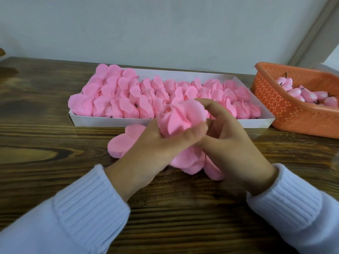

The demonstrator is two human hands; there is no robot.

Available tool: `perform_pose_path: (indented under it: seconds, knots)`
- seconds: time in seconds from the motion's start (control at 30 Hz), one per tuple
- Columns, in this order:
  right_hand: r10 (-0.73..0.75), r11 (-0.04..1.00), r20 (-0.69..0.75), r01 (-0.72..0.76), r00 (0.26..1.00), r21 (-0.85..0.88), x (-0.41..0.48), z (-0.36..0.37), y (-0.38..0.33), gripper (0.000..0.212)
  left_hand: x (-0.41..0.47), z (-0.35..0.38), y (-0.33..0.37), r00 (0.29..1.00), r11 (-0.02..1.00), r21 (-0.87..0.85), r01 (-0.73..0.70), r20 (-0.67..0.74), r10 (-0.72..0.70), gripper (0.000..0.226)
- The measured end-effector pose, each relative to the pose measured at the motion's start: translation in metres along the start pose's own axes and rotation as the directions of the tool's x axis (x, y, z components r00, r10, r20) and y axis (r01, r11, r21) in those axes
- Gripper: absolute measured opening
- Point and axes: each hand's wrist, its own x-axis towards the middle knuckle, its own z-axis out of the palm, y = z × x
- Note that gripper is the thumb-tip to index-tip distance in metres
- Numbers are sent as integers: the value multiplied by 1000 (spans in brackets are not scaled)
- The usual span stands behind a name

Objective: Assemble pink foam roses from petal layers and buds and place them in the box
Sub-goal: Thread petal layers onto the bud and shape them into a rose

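My left hand (154,143) grips a pink foam rose (178,117) from below, with the bud in its middle and petals folded up around it. My right hand (227,136) pinches the rose's right side, its fingers curled over the petals. Under both hands a stack of flat pink petal layers (121,143) lies on the table, partly hidden. Behind the hands stands a long white box (110,121) filled with several rows of pink roses (128,92).
An orange perforated basket (286,110) with several pink buds (308,96) sits at the right, touching the box's end. The wooden table (45,125) runs to a pale wall at the back. White knitted sleeves cover both forearms.
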Motion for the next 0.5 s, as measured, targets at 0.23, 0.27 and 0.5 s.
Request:
perform_pose_path:
  seconds: [0.23, 0.27, 0.5]
  knots:
    - [136, 986, 203, -153, 970, 69, 2, -10, -8, 46, 3, -5, 4, 982, 1000, 25, 8, 191, -13, 67]
    - [153, 984, 210, -169, 966, 61, 1, -10, -8, 45, 3, -5, 4, 983, 999, 23, 23, 182, -27, 70]
    - [176, 984, 166, -173, 970, -35, 2, -13, -7, 51, 2, -2, -1, 988, 1000, -1, 8, 152, -8, 59]
